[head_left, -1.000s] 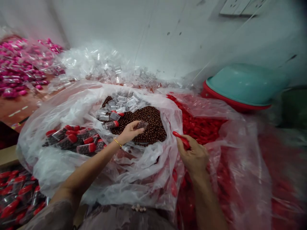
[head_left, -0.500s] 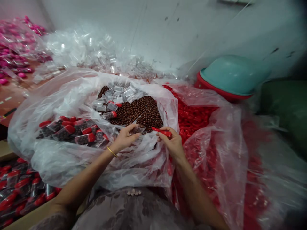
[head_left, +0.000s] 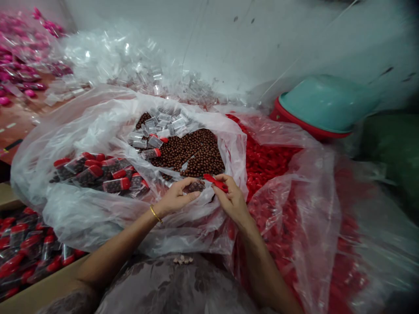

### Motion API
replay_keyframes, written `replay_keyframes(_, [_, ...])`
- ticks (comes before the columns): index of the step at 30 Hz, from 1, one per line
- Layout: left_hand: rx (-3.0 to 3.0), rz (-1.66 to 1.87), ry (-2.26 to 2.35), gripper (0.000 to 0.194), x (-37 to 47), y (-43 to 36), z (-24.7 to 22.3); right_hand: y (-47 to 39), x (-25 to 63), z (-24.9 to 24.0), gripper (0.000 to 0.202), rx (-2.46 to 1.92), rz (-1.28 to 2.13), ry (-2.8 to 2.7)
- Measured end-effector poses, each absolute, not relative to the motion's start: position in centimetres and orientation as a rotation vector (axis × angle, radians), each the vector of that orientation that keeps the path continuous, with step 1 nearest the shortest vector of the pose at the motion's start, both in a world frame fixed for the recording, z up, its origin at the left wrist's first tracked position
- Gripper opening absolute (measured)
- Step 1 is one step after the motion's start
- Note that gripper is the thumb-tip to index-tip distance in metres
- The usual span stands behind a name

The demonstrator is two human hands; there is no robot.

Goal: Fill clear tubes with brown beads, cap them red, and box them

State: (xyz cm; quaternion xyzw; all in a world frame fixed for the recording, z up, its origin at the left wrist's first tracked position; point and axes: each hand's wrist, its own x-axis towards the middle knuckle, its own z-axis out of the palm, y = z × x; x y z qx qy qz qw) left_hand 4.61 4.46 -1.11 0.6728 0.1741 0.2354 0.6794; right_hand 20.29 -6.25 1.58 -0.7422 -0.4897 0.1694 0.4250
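My left hand [head_left: 179,195], with a gold bangle at the wrist, is closed around a small clear plastic container [head_left: 195,186] filled with dark brown balls. Between the fingers of my right hand [head_left: 229,197] is a red plastic cap [head_left: 216,182], its pointed end turned toward the container's mouth; a small gap seems to lie between them. Just beyond both hands spreads a heap of round brown balls [head_left: 196,150] in a translucent plastic sheet [head_left: 88,222]. Clear empty containers [head_left: 163,124] lie on the heap's far side. Filled containers with red caps [head_left: 98,170] lie to the left.
A large bag of red caps [head_left: 266,163] is at the right. Behind it rest a teal basin [head_left: 327,102] and a red basin [head_left: 294,122]. More capped containers fill a cardboard box [head_left: 55,281] at lower left. Pink items [head_left: 22,65] and clear plastic pieces [head_left: 111,56] are piled behind.
My left hand has moved slightly right and down, showing more of the filled container. The red cap has tilted and come closer to the container. The view has shifted slightly.
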Motion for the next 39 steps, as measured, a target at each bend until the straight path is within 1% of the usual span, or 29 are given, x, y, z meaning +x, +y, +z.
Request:
replay_keyframes(2, [1.529,0.557,0.395,0.036,4.7,4.4,-1.2,-6.5,20.4,1.8,0.027,-2.009,0.387,-1.356])
replay_keyframes(4, [1.539,0.57,0.369,0.037,5.0,4.3,-1.5,-6.7,20.2,2.1,0.027,-2.034,0.458,-1.427])
replay_keyframes(7, [1.511,0.541,0.314,0.036,5.6,4.2,-1.8,-6.6,19.9,2.5,0.024,-1.848,0.632,-1.39])
replay_keyframes(10, [1.424,0.533,0.31,0.034,5.9,3.9,-1.7,-6.2,19.6,2.4,0.021,-1.64,0.715,-1.259])
replay_keyframes(12, [1.372,0.539,0.312,0.036,5.9,3.8,-1.3,-5.9,19.4,2.1,0.018,-1.579,0.653,-1.226])
replay_keyframes(15, [1.319,0.548,0.309,0.037,5.9,3.5,-0.5,-5.5,19.0,1.5,0.015,-1.54,0.432,-1.159])
replay_keyframes(17, [1.307,0.554,0.325,0.038,5.8,3.3,0.0,-5.2,18.8,1.1,0.016,-1.463,0.413,-1.041])
replay_keyframes(22, [1.248,0.532,0.307,0.041,5.4,3.1,0.2,-4.7,19.4,1.2,0.023,-1.344,0.593,-0.819])
replay_keyframes(25, [1.186,0.493,0.274,0.043,5.4,3.3,-0.1,-4.5,19.9,1.8,0.035,-1.388,0.712,-0.866])
replay_keyframes(27, [1.181,0.479,0.264,0.043,5.4,3.5,-0.2,-4.5,19.9,2.1,0.03,-1.429,0.756,-0.92])
replay_keyframes(30, [1.28,0.457,0.299,0.038,5.3,3.8,-0.1,-4.6,19.8,2.2,0.017,-1.546,0.625,-1.0])
replay_keyframes(33, [1.369,0.459,0.367,0.033,5.1,3.9,0.1,-4.9,20.0,2.2,0.011,-1.723,0.278,-1.162])
replay_keyframes(36, [1.417,0.462,0.383,0.029,5.0,3.7,0.1,-5.0,20.3,2.0,0.03,-1.855,-0.038,-1.406])
replay_keyframes(39, [1.472,0.467,0.385,0.026,5.1,3.3,0.2,-5.0,20.0,1.8,0.038,-1.8,-0.178,-1.601])
